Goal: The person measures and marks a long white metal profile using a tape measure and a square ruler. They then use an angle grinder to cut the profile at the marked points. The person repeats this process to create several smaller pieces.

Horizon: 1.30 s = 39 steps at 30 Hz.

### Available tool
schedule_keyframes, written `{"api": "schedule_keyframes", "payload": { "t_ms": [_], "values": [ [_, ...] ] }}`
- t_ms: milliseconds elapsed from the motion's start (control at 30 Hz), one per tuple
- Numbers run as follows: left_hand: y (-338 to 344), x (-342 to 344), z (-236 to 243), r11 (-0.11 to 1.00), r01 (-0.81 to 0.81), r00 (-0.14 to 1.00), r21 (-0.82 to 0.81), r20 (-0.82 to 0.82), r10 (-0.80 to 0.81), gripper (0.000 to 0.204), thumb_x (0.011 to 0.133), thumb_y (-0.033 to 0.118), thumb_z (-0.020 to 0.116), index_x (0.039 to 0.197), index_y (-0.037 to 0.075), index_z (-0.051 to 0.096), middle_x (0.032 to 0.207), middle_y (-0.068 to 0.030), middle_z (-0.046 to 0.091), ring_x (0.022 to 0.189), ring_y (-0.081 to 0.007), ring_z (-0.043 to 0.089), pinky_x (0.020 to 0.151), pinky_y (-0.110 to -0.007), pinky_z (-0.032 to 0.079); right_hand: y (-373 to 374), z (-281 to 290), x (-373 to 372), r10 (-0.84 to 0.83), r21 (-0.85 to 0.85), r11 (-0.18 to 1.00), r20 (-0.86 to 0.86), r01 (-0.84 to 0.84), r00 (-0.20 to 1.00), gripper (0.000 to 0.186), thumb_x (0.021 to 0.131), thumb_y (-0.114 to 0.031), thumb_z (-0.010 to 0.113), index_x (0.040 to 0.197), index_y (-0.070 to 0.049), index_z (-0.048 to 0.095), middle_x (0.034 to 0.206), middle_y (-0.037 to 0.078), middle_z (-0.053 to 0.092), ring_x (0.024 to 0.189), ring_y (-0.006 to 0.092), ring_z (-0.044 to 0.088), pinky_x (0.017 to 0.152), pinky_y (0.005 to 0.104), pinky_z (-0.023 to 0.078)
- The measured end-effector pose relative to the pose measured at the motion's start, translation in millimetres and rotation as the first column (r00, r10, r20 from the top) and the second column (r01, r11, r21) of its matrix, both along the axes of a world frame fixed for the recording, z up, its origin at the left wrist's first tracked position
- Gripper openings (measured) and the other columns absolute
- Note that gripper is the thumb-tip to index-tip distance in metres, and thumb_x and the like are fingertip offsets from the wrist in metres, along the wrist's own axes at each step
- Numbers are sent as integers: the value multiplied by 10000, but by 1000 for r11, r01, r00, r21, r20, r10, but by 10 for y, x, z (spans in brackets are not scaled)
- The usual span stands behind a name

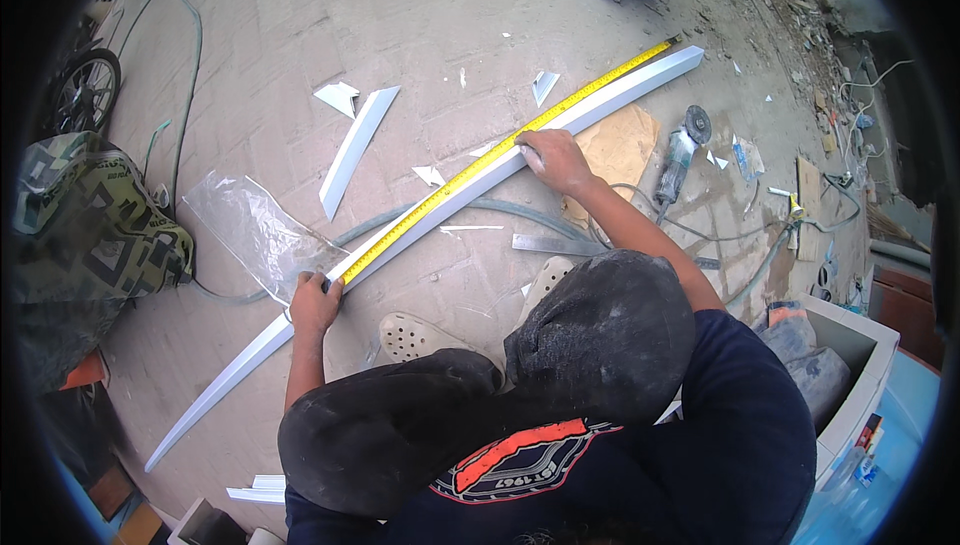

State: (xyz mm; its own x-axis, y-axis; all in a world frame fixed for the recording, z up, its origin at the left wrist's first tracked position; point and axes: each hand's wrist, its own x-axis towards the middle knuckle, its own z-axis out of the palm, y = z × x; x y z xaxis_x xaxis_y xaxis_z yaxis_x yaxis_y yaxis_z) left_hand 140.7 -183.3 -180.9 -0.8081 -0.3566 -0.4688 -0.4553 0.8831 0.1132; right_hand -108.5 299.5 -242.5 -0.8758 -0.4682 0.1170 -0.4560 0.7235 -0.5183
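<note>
A narrow yellow tape measure [450, 190] runs from the left fingers [309, 288], gripping its lower end, past the right fingers [533, 140], pinching it against a long, smooth white strip [625, 93]; crinkled clear plastic [250, 237] lies beside the left fingers.

Tape measure [600, 84] along strip [632, 88]; hose [515, 208] under strip; cardboard [618, 147] between strip and grinder [676, 163]; plastic sheet [252, 235] left.

Two hands [316, 303] [556, 160], one tape measure [455, 185], one grinder [678, 161]
</note>
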Motion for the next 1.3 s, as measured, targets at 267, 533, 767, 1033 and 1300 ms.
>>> {"api": "schedule_keyframes", "payload": {
  "t_ms": [267, 533, 767, 1033, 1300],
  "values": [
    [251, -14, -88, 940, -66, 926, 336, 370, -68, 573, 918, 589, 746, 1122, 58, 823, 1058, -233, 801, 1004, -406, 774, 902, -478, 584, 203, -212, 570, -426, -317, 416, 760, 852, 491, 299, 1101, -315, 669, 1238, -50, 645, 1084, 76, 709, 848, 151, 723, 667, 280, 582],
    [369, 397, -396, 900, -62, 871, 432, 464, -163, 709, 917, 654, 730, 1290, 55, 796, 1286, -242, 766, 1170, -405, 740, 1006, -453, 573, -97, -144, 853, -60, -322, 265, 935, 909, 349, 342, 1110, -415, 644, 1260, -109, 671, 1157, 50, 741, 1009, 181, 734, 856, 345, 600],
    [311, 468, -415, 891, -47, 956, 452, 278, -91, 638, 901, 614, 778, 1192, 47, 818, 1088, -220, 809, 1009, -354, 777, 924, -450, 579, -633, 174, 1299, 266, -278, 743, 957, 609, 112, 460, 1093, -414, 665, 1389, -62, 674, 1198, 73, 765, 962, 160, 773, 802, 316, 635],
    [-60, 1082, -212, 949, -240, 935, 206, 312, 169, 455, 956, 463, 754, 1005, 11, 775, 949, -231, 779, 926, -389, 761, 829, -502, 564, -83, 71, 1599, -7, -168, 951, 826, 259, 563, 375, 1065, -346, 686, 1258, -38, 778, 1218, 128, 785, 1101, 223, 754, 915, 379, 604],
    [-168, 2067, -957, 941, -317, 949, -123, -35, 315, 445, 1010, 419, 685, 1098, -18, 668, 1084, -315, 720, 1024, -527, 693, 886, -592, 530, 1310, 16, 1922, -567, 20, 824, 76, 567, 820, 327, 1008, -166, 673, 1315, -66, 723, 1280, 170, 736, 1241, 384, 674, 1084, 478, 525]
  ]
}}
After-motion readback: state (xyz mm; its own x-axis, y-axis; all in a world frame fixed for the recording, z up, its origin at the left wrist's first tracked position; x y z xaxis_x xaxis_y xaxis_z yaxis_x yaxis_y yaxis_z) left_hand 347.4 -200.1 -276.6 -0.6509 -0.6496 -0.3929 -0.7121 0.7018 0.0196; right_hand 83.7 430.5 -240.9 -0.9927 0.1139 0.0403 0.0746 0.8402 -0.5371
